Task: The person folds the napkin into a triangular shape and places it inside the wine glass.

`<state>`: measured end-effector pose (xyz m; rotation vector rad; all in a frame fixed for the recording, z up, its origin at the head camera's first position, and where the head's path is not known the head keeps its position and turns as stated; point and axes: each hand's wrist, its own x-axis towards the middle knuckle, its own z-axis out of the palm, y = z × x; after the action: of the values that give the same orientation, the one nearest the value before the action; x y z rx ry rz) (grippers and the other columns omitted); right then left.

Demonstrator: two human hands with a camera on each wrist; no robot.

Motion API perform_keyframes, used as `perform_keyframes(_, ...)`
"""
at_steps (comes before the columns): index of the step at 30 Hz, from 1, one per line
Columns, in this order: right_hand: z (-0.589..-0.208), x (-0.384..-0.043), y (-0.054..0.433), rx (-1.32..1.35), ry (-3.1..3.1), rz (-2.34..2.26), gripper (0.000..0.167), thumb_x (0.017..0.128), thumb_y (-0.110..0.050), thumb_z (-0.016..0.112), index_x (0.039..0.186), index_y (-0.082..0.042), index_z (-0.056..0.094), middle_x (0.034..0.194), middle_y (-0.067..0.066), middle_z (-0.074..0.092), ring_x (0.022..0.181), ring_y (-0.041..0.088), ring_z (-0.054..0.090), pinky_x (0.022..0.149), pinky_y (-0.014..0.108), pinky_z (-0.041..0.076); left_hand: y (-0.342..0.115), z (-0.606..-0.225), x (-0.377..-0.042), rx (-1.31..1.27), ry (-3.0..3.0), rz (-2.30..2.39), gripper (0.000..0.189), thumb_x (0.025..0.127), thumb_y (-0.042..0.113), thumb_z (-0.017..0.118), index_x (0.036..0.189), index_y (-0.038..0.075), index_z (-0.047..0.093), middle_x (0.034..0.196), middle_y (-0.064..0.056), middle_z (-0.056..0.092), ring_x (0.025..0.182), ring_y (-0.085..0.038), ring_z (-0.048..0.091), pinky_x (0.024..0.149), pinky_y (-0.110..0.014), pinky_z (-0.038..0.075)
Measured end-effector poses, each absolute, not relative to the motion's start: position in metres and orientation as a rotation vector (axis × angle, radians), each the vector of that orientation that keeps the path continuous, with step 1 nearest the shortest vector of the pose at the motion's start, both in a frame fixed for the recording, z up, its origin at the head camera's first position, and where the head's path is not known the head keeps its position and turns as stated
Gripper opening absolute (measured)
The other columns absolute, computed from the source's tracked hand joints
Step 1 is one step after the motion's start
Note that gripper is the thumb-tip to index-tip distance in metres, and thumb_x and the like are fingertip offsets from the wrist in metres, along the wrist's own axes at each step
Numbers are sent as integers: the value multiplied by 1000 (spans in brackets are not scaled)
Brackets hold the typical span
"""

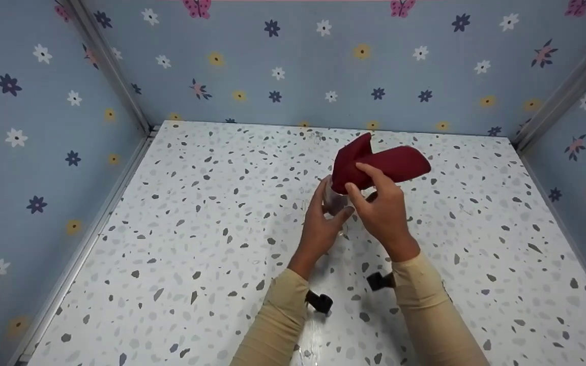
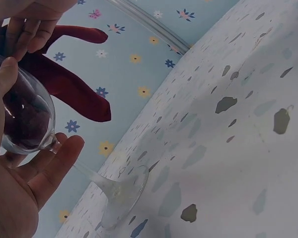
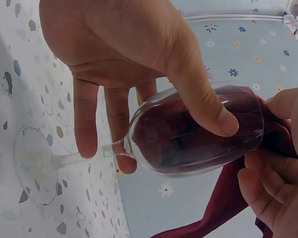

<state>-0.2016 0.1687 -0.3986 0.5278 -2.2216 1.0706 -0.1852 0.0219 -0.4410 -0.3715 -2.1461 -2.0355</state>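
My left hand (image 1: 322, 229) holds a clear stemmed wine glass (image 1: 334, 201) by its bowl. In the right wrist view the thumb lies along the side of the glass bowl (image 3: 188, 134), while the fingers reach behind it and past the stem. A dark red cloth napkin (image 1: 400, 161) is stuffed in the bowl, and its two long ends stick out over the rim. At the rim my right hand (image 1: 384, 211) pinches the napkin. The glass foot (image 2: 124, 196) is close to the tabletop; whether it touches cannot be told.
A white speckled tabletop (image 1: 196, 203) spreads around both hands. Blue flowered panels (image 1: 298, 66) enclose it at the back and both sides, with metal strips (image 1: 115, 66) at the corners. Black wrist mounts (image 1: 319, 302) hang beside the sleeves.
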Motion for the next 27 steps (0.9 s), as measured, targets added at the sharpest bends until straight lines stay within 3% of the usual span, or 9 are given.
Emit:
perform_keyframes(10, -407, -204, 172, 542, -2221, 1231, 46, 95, -24, 71, 136, -6, 58, 117, 10, 68, 100, 16, 67, 75, 37, 58, 22, -440, -184, -342, -2179, -2033, 78, 94, 25, 73, 159, 18, 29, 157, -1, 38, 135, -16, 44, 99, -38, 47)
perform_keyframes(19, -412, -201, 173, 518, -2246, 1337, 51, 95, -26, 70, 140, -8, 53, 123, 9, 66, 107, 17, 66, 80, 39, 58, 22, -440, -184, -304, -2186, -2047, 80, 93, 25, 74, 159, 17, 29, 157, -2, 38, 129, -22, 50, 96, -41, 49)
perform_keyframes(27, -416, -199, 175, 526, -2299, 1395, 60, 94, -31, 71, 145, -12, 47, 131, 7, 61, 114, 16, 63, 85, 40, 57, 22, -449, -190, -267, -2207, -2103, 82, 93, 29, 74, 160, 23, 27, 157, 2, 37, 117, -22, 57, 80, -33, 55)
